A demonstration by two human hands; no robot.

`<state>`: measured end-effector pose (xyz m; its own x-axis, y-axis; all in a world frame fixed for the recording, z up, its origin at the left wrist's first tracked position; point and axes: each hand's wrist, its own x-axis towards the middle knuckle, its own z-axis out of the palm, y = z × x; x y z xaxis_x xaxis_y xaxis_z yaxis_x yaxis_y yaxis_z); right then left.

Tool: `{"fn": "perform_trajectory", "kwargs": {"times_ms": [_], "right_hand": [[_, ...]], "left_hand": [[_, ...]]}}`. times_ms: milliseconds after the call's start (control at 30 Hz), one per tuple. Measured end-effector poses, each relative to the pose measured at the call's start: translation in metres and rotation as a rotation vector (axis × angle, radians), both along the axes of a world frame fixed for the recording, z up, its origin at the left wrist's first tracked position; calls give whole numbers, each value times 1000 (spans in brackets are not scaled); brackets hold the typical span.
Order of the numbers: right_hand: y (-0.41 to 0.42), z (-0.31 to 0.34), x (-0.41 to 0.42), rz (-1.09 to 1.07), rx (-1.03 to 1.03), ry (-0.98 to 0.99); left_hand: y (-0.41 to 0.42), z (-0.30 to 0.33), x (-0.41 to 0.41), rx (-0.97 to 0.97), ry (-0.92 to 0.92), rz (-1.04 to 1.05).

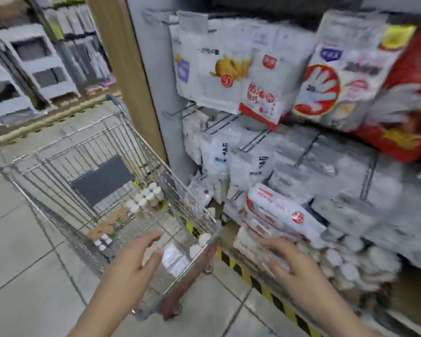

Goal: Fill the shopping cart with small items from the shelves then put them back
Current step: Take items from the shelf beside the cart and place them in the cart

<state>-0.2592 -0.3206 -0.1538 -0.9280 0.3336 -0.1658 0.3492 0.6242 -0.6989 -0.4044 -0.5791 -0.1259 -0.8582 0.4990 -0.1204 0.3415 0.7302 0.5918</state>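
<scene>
Cart (58, 166) already carries small white-capped bottles (146, 198) and packets, so filling looks well underway. Left hand (134, 259) hovers slack over the basket; right hand (284, 261) presses straight fingers on a shelf packet (277, 210). Returning everything remains.

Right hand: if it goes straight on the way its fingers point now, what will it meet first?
Probably the red-and-white packets stacked on the low shelf: the right hand points up-left at them and seems almost touching, though blur hides contact.

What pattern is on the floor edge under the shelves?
Yellow and black diagonal stripes, seen in the head view.
</scene>
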Motion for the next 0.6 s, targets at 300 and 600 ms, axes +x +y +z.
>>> {"fn": "perform_trajectory", "kwargs": {"times_ms": [300, 600], "right_hand": [[66, 38, 175, -337, 85, -2], [148, 62, 415, -668, 121, -4]], "left_hand": [[167, 32, 107, 68, 185, -502], [335, 25, 307, 46, 24, -888]]}}
